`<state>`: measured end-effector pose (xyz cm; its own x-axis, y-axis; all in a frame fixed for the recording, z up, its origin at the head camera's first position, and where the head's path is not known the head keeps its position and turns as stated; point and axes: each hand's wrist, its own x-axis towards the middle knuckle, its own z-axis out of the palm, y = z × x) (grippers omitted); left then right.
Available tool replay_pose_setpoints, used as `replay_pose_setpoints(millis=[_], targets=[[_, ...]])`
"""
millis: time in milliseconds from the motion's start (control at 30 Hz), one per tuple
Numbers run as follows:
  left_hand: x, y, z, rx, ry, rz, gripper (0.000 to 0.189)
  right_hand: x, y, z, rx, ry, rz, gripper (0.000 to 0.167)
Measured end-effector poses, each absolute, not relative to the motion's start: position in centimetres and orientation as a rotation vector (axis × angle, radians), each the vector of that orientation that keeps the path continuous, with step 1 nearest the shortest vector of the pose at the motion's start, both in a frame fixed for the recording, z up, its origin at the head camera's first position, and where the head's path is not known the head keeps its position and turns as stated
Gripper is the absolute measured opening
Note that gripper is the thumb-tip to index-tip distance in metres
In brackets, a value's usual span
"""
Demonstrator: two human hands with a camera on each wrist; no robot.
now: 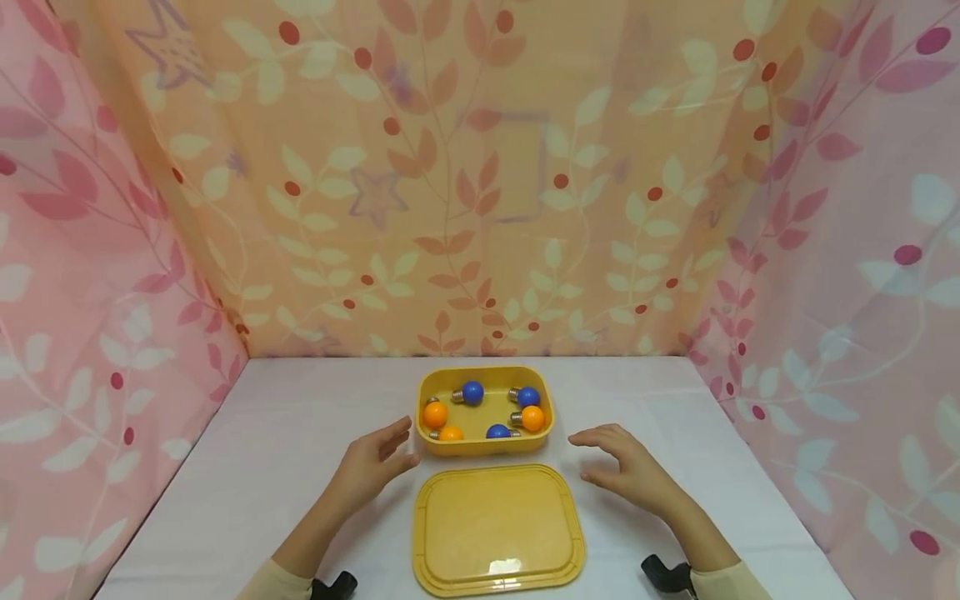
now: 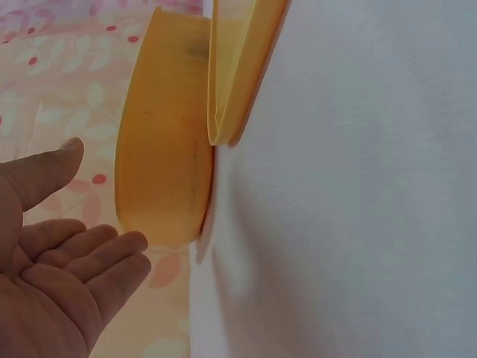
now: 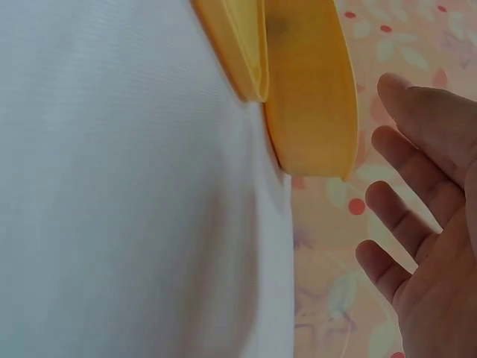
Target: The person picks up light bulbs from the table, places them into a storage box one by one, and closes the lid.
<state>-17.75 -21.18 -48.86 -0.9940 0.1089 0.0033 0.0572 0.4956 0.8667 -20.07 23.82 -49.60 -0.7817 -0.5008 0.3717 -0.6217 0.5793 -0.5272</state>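
Note:
A yellow plastic box without its cover holds several small light bulbs, blue ones such as the blue bulb and orange ones such as the orange bulb. In front of it lies a flat yellow lid. My left hand hovers just left of the box, fingers relaxed, holding nothing. To the right of the box, my right hand is held in the air, palm inward and fingers spread. Both wrist views show the box's side wall apart from the fingers.
A white cloth covers the table. Patterned curtains stand behind and at both sides, with the orange back curtain meeting the table's far edge. A black wrist device sits on the left wrist, and another on the right.

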Motion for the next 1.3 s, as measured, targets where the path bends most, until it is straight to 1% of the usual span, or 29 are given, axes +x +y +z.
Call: replay_pose_setpoints(millis=[200,333,467,567,700,833,1033,1300], targets=[[-15.8,-21.8,-49.2,0.152,2.582,1.600,0.079,-19.2,24.3,-50.9,1.010,-2.631,1.041,0.054],[-15.3,-22.3,-49.8,0.217,2.528,1.615,0.077,-19.1,24.8,-51.2,1.006,-2.611,1.097,0.056],[-15.0,-22.9,-50.5,0.315,2.515,1.536,0.077,-19.1,25.2,-51.7,1.021,-2.641,1.173,0.060],[-14.9,-23.3,-51.3,0.432,2.531,1.402,0.083,-18.8,25.4,-52.2,1.028,-2.725,1.199,0.066],[-14.7,-23.5,-52.2,0.590,2.551,1.229,0.096,-18.3,25.4,-52.7,0.988,-2.856,1.184,0.079],[-14.4,-23.6,-52.4,0.667,2.563,1.122,0.107,-18.3,25.4,-52.8,1.020,-2.896,1.125,0.087],[-14.1,-23.4,-52.2,0.701,2.586,1.003,0.113,-18.5,25.4,-53.3,1.075,-2.920,1.137,0.092],[-13.8,-22.6,-52.7,0.706,2.603,0.933,0.115,-18.2,25.1,-53.9,1.048,-2.973,1.160,0.092]])
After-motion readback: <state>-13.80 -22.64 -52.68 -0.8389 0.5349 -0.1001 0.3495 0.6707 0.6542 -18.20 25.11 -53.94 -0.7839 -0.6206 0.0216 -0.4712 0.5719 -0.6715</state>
